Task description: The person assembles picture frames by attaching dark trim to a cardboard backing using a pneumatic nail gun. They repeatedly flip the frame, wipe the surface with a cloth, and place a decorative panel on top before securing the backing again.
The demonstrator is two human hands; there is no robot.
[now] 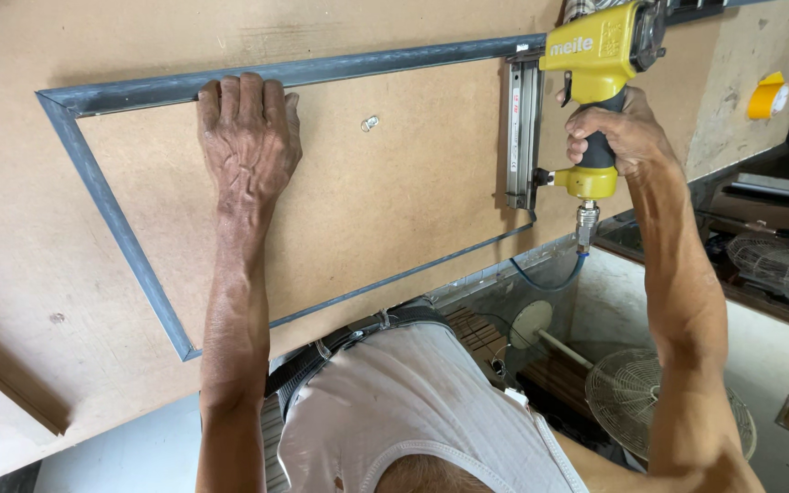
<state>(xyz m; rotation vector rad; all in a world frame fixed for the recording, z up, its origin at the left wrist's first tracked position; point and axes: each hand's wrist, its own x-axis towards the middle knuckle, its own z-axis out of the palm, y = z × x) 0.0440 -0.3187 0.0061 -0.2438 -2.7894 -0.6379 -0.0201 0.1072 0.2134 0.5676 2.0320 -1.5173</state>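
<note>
Grey frame [120,228] lies under the flat, spread left hand [248,137]. The right hand [618,137] grips a yellow nail gun [595,55] at the frame's corner beside it.

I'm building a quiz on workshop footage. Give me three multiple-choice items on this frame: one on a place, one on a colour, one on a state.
1. Where does the left hand rest?
A. on the frame's far rail
B. on the fan
C. on the hose

2. What colour is the nail gun body?
A. red
B. yellow
C. green

3. How is the right hand?
A. open flat
B. hanging free
C. closed round the gun's grip

Answers: 1 A, its fingers lie over the grey frame rail on the brown board. 2 B, the housing is yellow. 3 C, its fingers wrap the black handle.
</note>
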